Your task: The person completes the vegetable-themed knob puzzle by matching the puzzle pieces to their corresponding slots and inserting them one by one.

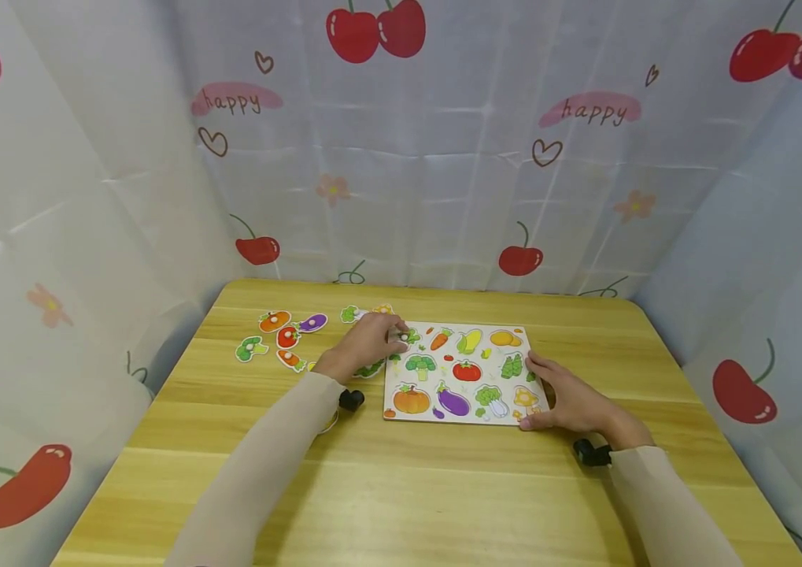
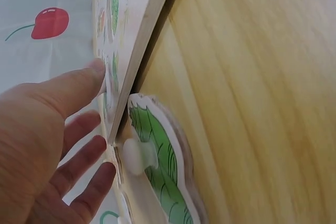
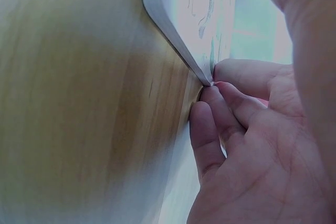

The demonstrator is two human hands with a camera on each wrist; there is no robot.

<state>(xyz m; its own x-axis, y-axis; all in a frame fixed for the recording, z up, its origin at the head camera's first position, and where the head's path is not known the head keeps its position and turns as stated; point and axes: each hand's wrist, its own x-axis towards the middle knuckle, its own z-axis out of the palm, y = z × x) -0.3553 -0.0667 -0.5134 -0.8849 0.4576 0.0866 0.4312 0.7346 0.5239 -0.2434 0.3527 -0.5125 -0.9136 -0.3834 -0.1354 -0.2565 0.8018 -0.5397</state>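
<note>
Presently, the right hand (image 1: pixel 576 400) grips the board (image 1: pixel 445 370) by its right edge; the left hand (image 1: pixel 369 339) (whether pinching, I cannot tell) is at its far left corner, near loose pieces (image 1: pixel 283 342).

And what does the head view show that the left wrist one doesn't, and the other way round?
Only the head view shows the right hand gripping the board by its edge, both sleeves and the "happy" lettering. Only the left wrist view shows a green piece and its pale knob close up from the side. Both share the left hand, the wooden table, that board and the cherry-print curtain.
</note>
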